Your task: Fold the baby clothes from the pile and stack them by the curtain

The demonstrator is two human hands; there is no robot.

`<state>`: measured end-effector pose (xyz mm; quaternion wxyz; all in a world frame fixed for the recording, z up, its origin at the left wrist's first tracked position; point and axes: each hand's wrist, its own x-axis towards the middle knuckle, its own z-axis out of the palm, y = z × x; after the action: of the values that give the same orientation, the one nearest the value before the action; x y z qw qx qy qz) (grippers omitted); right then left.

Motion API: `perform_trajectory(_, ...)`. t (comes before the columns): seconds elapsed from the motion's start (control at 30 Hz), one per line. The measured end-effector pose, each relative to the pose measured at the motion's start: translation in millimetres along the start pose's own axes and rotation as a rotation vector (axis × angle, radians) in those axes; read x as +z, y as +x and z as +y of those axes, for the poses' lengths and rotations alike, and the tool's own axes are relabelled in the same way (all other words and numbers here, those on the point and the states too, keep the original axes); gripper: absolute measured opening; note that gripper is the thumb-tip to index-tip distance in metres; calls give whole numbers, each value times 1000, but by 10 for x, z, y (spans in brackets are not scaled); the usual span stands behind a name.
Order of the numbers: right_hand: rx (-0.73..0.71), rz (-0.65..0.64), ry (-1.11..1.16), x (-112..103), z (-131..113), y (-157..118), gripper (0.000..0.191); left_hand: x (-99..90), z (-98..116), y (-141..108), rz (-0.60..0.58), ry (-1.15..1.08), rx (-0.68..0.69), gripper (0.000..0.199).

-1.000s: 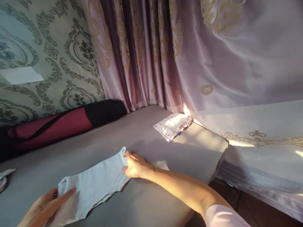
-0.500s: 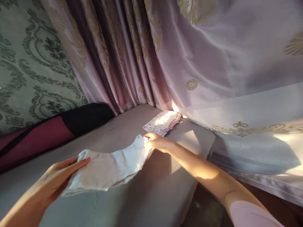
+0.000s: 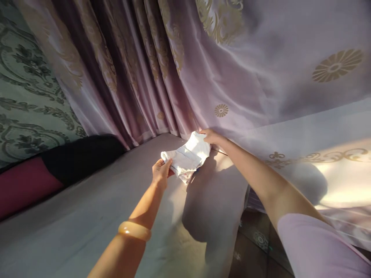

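Observation:
A folded white garment is stretched between my two hands at the far corner of the grey mattress. My left hand pinches its near left end, thumb on top. At the far right end, my right hand grips the edge, its fingertips partly hidden by the cloth. Beneath the white garment, a small part of a printed cloth shows, along with a bit of blue. Most of that printed cloth is covered. I cannot tell whether the white garment rests on it or hangs just above.
Purple curtains with gold patterns hang along the far and right sides. A black and dark-pink long bag lies against the patterned wall on the left. The mattress edge drops to a dark tiled floor at right.
Both hands have carried the white garment away from me and to the right, over the printed cloth, which is now mostly hidden. The view has shifted slightly.

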<state>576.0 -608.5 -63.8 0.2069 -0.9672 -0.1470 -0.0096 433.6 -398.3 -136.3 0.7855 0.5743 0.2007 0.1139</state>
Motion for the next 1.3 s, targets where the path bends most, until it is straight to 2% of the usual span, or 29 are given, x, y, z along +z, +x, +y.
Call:
perform_trajectory(0.07,-8,42,-48,16,19,149,55,118,-117,100,11,-40,-10,9)
perform_trajectory(0.17,-4,105,-140,87,13,312,53,196,-255,209,-9,-74,-30,9)
perform_trajectory(0.5,-20,138,-349,240,29,510,47,179,-548,563,-81,-162,-76,24)
perform_trajectory(0.57,-9,145,-376,325,75,521,46,180,-615,614,-96,-155,-91,25)
perform_trajectory(0.63,18,152,-400,446,142,507,46,180,-682,654,-63,-134,-110,24)
perform_trajectory(0.73,91,171,-431,625,238,473,45,186,-743,682,2,-117,-135,24)
perform_trajectory(0.8,118,203,-438,702,252,478,43,195,-741,664,3,-139,-140,22)
perform_trajectory(0.97,-8,222,-397,849,105,592,37,143,-659,506,-44,-188,-130,19)
perform_trajectory(1.07,-2,168,-369,1014,74,643,43,-119,-601,413,-38,-58,-74,28)
perform_trajectory(1.13,58,95,-346,1130,119,657,45,-474,-544,359,-29,169,23,36)
perform_trajectory(1.23,119,7,-308,1225,219,671,47,-1268,-419,233,66,631,220,44)
perform_trajectory(1.3,127,-21,-286,1211,256,684,47,-1896,-325,83,95,901,252,50)
